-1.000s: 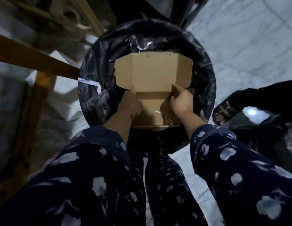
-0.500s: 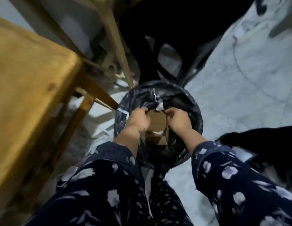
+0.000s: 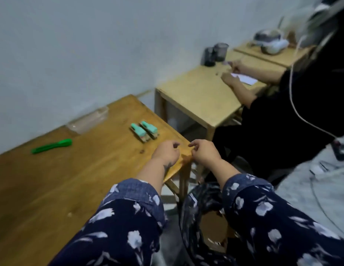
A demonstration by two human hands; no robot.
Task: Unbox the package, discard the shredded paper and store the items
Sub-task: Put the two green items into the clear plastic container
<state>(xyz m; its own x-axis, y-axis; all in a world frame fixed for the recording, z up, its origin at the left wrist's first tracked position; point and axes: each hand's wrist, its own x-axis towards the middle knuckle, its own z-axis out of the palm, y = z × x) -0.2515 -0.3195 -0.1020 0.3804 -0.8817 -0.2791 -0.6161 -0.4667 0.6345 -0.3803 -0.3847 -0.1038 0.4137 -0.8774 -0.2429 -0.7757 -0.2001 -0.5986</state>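
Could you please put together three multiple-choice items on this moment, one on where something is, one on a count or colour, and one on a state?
1. Where does the green cutter lie?
A. On the wooden table, toward the wall
B. On the floor
C. In the left hand

2. How many mint-capped items lie side by side on the table?
A. One
B. Two
C. Four

3. What do the left hand and right hand hold?
A. The cardboard box
B. Shredded paper
C. Nothing; the fingers are loosely curled above the table's corner

Answers:
1. A, since the cutter rests on the tabletop, left of the mint-capped items.
2. B, since two matching pieces lie next to each other.
3. C, since nothing shows in either hand, while brown cardboard sits low in the black bag between the arms.
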